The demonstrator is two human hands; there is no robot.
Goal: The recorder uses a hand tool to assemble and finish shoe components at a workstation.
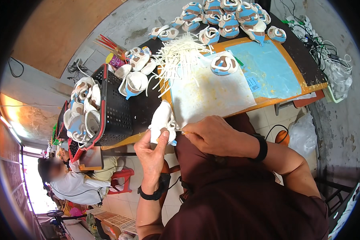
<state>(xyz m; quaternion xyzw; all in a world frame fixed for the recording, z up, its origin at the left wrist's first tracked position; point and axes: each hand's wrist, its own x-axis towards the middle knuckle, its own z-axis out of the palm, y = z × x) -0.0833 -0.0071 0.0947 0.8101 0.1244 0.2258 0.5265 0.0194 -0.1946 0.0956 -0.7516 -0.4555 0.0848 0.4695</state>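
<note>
My left hand is closed around a small white shoe upper with brown and blue patches, held tilted above the table's front edge. My right hand pinches a thin tool whose far end meets the upper's side; the fingers hide most of it, so its exact kind does not show. Beyond the hands, a pile of cream-white laces spreads over the table. One blue, brown and white shoe upper sits alone on the white sheet.
Stacks of similar uppers line the table's back. To the left stands a black perforated basket filled with uppers. A blue sheet covers the board's right part. Cables hang at the right wall. Another person sits at far left.
</note>
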